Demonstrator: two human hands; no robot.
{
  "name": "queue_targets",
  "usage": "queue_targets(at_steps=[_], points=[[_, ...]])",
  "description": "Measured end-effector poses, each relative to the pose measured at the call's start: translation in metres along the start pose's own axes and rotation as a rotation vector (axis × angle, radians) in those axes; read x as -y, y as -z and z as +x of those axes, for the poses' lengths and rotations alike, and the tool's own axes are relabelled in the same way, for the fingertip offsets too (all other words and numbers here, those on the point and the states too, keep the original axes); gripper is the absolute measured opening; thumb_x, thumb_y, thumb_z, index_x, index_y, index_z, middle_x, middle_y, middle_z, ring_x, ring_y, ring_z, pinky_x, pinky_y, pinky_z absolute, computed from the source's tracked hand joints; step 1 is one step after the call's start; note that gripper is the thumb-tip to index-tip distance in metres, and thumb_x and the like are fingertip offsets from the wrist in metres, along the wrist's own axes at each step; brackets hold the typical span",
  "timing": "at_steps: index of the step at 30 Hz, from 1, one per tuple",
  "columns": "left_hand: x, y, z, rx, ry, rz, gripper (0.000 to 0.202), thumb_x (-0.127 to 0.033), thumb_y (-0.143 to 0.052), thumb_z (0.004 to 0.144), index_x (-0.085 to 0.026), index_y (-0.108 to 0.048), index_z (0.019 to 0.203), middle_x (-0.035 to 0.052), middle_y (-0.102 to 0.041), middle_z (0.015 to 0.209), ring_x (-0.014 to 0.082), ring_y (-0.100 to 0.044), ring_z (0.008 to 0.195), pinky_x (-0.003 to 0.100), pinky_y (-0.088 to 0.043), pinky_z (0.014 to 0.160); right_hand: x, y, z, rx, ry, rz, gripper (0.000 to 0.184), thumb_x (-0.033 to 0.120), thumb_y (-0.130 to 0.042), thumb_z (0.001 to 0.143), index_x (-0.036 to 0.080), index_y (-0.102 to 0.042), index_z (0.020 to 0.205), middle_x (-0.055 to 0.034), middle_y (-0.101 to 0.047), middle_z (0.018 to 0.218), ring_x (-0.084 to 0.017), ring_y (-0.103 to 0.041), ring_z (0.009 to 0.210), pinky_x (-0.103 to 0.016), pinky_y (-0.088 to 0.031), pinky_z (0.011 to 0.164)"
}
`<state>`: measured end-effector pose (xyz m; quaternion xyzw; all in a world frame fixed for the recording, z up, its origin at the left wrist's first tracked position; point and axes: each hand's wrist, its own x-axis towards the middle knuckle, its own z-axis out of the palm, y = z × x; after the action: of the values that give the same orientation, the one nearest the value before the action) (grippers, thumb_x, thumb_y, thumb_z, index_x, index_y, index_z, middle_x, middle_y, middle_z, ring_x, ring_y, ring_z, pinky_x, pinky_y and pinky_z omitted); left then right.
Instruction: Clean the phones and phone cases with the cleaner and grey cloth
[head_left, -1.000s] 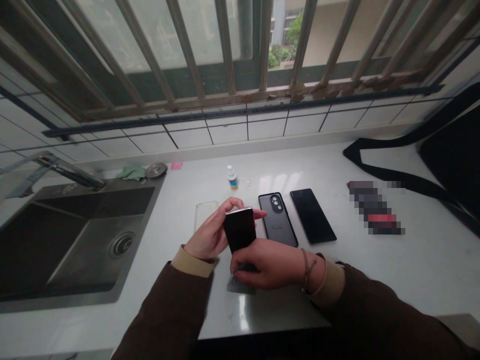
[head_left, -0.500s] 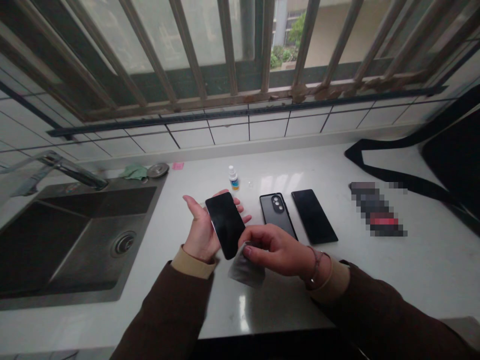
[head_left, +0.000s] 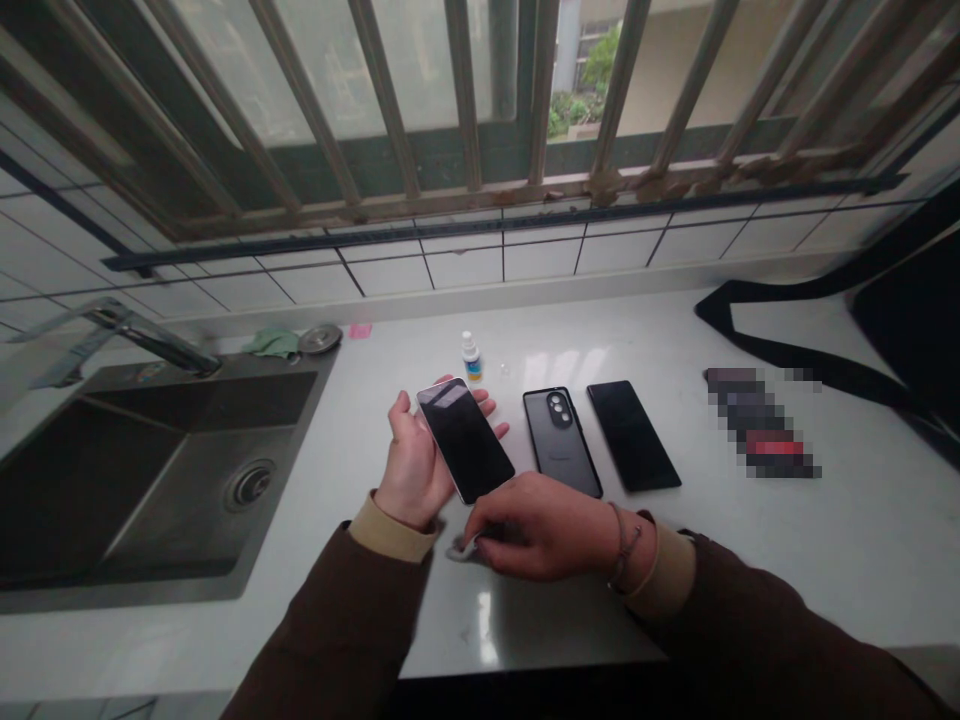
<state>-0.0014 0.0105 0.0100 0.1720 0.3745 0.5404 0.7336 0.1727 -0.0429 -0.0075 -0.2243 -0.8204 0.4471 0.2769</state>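
A black-screened smartphone lies tilted in my left hand, which supports it from below. The thumb is along its left edge and fingertips stick out past its right edge. Close to the phone's lower end is my right hand, its fingers closed on a grey cloth. Most of that cloth is hidden by the hand. A dark phone case with a camera cutout rests on the counter, right of the held phone. Beside it lies a second black smartphone. Behind the held phone stands a small white spray bottle.
The white counter has a steel sink with a faucet on the left. A green cloth and drain strainer sit behind it. A blurred-out item and a black strap are at right.
The right hand has turned palm-down and the cloth is bunched, with less of it showing. The held phone has tilted, so its screen now reflects the window at its top.
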Motion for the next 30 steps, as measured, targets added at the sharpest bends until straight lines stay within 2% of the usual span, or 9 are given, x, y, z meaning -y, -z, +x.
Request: queue_targets(at_steps=[6, 12, 14, 16, 18, 20, 22, 25, 30], points=[[0.003, -0.002, -0.007, 0.139, 0.113, 0.044, 0.057, -0.059, -0.04, 0.112, -0.019, -0.065, 0.145, 0.0173, -0.077, 0.132, 0.0321, -0.075, 0.122, 0.058, -0.058, 0.111, 0.002, 0.003, 0.001, -0.136, 0.005, 0.096, 0.013, 0.024, -0.069, 0.098, 0.018, -0.079, 0.103, -0.0053, -0.081, 0.091, -0.016, -0.071, 0.077, -0.029, -0.054, 0.076], [0.004, -0.001, -0.004, 0.067, 0.114, 0.028, 0.056, -0.054, -0.042, 0.112, -0.013, -0.075, 0.13, 0.0165, -0.081, 0.123, 0.0269, -0.078, 0.101, 0.042, -0.066, 0.089, -0.004, -0.001, 0.002, -0.178, -0.081, 0.518, 0.018, 0.034, -0.074, 0.1, 0.017, -0.075, 0.096, -0.0028, -0.075, 0.084, -0.015, -0.068, 0.074, -0.028, -0.057, 0.073], [0.003, -0.001, -0.002, 0.035, 0.109, 0.01, 0.057, -0.051, -0.038, 0.112, -0.011, -0.077, 0.125, 0.0173, -0.082, 0.113, 0.0266, -0.079, 0.093, 0.041, -0.067, 0.084, -0.011, -0.002, 0.002, -0.362, -0.116, 0.708, 0.024, 0.043, -0.077, 0.1, 0.019, -0.074, 0.097, -0.001, -0.073, 0.084, -0.014, -0.067, 0.073, -0.028, -0.058, 0.07], [0.002, 0.0, 0.0, 0.024, 0.11, -0.005, 0.058, -0.046, -0.035, 0.111, -0.008, -0.078, 0.117, 0.019, -0.082, 0.106, 0.0276, -0.079, 0.09, 0.041, -0.067, 0.083, -0.018, 0.003, 0.003, -0.685, -0.136, 0.749, 0.025, 0.048, -0.076, 0.1, 0.022, -0.074, 0.1, -0.0006, -0.074, 0.09, -0.015, -0.07, 0.077, -0.03, -0.062, 0.074], [0.002, 0.002, 0.0, 0.062, 0.127, 0.011, 0.056, -0.042, -0.036, 0.11, -0.006, -0.078, 0.116, 0.0212, -0.082, 0.106, 0.0294, -0.08, 0.09, 0.042, -0.067, 0.081, -0.022, 0.011, 0.002, -0.987, -0.166, 0.623, 0.023, 0.048, -0.072, 0.103, 0.025, -0.074, 0.104, -0.0011, -0.076, 0.096, -0.017, -0.073, 0.085, -0.034, -0.065, 0.081], [0.003, 0.003, -0.002, 0.132, 0.159, 0.052, 0.053, -0.042, -0.041, 0.109, -0.005, -0.076, 0.124, 0.0229, -0.082, 0.111, 0.0312, -0.08, 0.091, 0.043, -0.067, 0.078, -0.022, 0.019, 0.0, -1.128, -0.208, 0.38, 0.02, 0.044, -0.07, 0.105, 0.025, -0.077, 0.106, -0.0021, -0.079, 0.098, -0.018, -0.076, 0.09, -0.036, -0.066, 0.086], [0.007, 0.002, -0.004, 0.21, 0.188, 0.082, 0.051, -0.043, -0.046, 0.11, -0.009, -0.071, 0.139, 0.0218, -0.081, 0.116, 0.032, -0.081, 0.095, 0.043, -0.067, 0.077, -0.019, 0.023, -0.001, -1.088, -0.218, 0.121, 0.017, 0.036, -0.069, 0.106, 0.026, -0.079, 0.113, -0.004, -0.083, 0.104, -0.021, -0.08, 0.098, -0.039, -0.067, 0.092], [0.016, -0.001, -0.006, 0.242, 0.163, 0.028, 0.042, -0.039, -0.052, 0.112, -0.02, -0.067, 0.147, 0.0136, -0.082, 0.121, 0.0262, -0.08, 0.104, 0.039, -0.065, 0.092, -0.014, 0.017, -0.001, -0.831, -0.093, -0.208, 0.024, 0.02, -0.067, 0.103, 0.025, -0.08, 0.123, -0.0078, -0.083, 0.129, -0.025, -0.078, 0.124, -0.049, -0.061, 0.113], [0.02, -0.003, -0.005, 0.14, 0.184, -0.061, 0.043, -0.044, -0.054, 0.112, -0.011, -0.077, 0.126, 0.0147, -0.083, 0.11, 0.023, -0.08, 0.103, 0.034, -0.061, 0.101, -0.012, 0.003, 0.002, -0.567, 0.121, -0.43, 0.026, 0.013, -0.066, 0.1, 0.024, -0.079, 0.12, -0.0074, -0.08, 0.136, -0.023, -0.074, 0.133, -0.056, -0.04, 0.133]])
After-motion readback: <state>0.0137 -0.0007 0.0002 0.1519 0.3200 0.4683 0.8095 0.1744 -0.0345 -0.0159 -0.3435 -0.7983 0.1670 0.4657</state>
